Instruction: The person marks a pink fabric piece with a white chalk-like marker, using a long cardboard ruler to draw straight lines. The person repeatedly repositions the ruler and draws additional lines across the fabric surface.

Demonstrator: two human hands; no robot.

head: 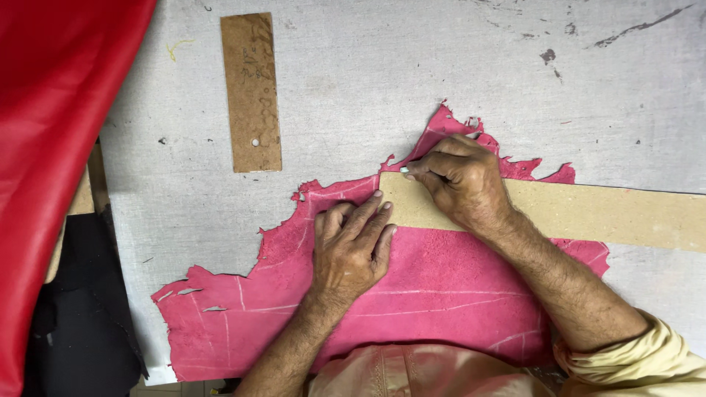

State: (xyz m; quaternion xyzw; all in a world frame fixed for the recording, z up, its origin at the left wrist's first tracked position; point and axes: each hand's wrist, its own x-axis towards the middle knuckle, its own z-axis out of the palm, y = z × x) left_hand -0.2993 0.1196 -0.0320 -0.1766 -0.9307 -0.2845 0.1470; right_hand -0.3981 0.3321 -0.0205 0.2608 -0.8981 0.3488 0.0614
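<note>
Two hands work on a ragged-edged pink hide (441,287) spread flat on the grey surface (382,81). The left hand (351,250) lies open, palm down, fingers pressing the near end of a long cardboard strip (588,212) that lies across the hide. The right hand (462,180) is curled shut around a small pale piece of chalk (404,170), its tip at the strip's end corner. The step looks like tracing the strip's outline; pale lines already cross the hide. Carrying the line along the edge would call for steady pressure so the strip cannot slip. A shorter cardboard template (251,92) lies well apart, and red sheet material (51,162) hangs at the left.
</note>
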